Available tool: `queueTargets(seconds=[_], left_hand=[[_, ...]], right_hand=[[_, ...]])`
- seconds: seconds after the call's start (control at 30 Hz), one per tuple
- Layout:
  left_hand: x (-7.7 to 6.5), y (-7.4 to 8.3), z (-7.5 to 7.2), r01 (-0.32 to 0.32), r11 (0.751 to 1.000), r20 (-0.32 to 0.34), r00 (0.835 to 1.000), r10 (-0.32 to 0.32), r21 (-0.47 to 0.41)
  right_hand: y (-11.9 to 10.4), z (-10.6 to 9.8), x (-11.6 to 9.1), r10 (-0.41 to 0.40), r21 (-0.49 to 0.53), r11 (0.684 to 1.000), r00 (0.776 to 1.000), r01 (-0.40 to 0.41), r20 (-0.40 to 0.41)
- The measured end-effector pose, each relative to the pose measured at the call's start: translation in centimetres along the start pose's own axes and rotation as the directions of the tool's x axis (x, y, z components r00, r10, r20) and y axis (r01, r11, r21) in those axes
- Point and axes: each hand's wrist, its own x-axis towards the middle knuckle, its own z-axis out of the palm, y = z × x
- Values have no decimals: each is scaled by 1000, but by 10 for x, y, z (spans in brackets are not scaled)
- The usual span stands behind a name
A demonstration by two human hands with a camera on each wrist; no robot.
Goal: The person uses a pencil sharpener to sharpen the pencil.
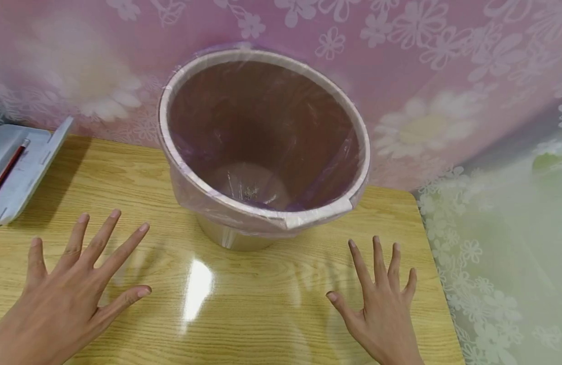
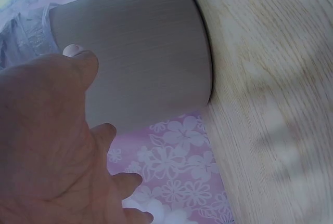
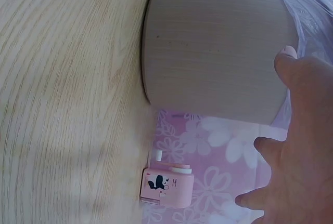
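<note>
Thin, see-through plastic with a purplish tint lines the bin [image 1: 232, 241]: in the head view this bag [image 1: 194, 196] runs down inside and folds out over the white rim [image 1: 244, 55], hanging loosely round the outside. The bin stands upright on the wooden table [image 1: 244, 314], near the flowered wall [image 1: 331, 20]. The lining looks done, since the bag covers the rim all round; it is neither gathered nor tied. A few small bits [image 1: 251, 192] show at the bottom, too small to name. The left hand [image 1: 68, 286] and right hand [image 1: 383, 306] are in front of the bin, backs up, fingers spread wide, holding nothing. At the left, a pencil [image 1: 9, 170] lies in a case [image 1: 33, 172] whose lid is raised.

The left wrist view shows the bin's bare side below the bag's edge, its base on the table. The left thumb overlaps the bin in sight, with no grip taken.

The right wrist view shows the right hand's fingers apart too, and a pink sharpener [image 3: 171, 188] with a crank near the wall, untouched. At the bin, little seems left to do; closing the case is not yet done.
</note>
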Motion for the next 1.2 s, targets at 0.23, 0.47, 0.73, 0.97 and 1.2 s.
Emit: queueTargets(seconds=[0.23,0.47,0.73,0.97,1.2], left_hand=[[-3,0,0,-4,1000,17,1000,4,-14],[-2,-3,3,-7,1000,36,999,8,-29],[0,-6,4,26,994,127,992,-13,-103],[1,-9,3,30,999,254,967,-19,-39],[2,-19,5,67,997,437,898,-45,-35]], right_hand=[[-1,0,-2,-10,11,1000,1000,10,5],[0,-4,-4,-3,35,999,999,2,33],[1,-9,-2,65,66,995,989,-74,129],[-1,-15,0,30,56,998,980,-42,199],[4,-29,5,75,38,993,842,-112,535]])
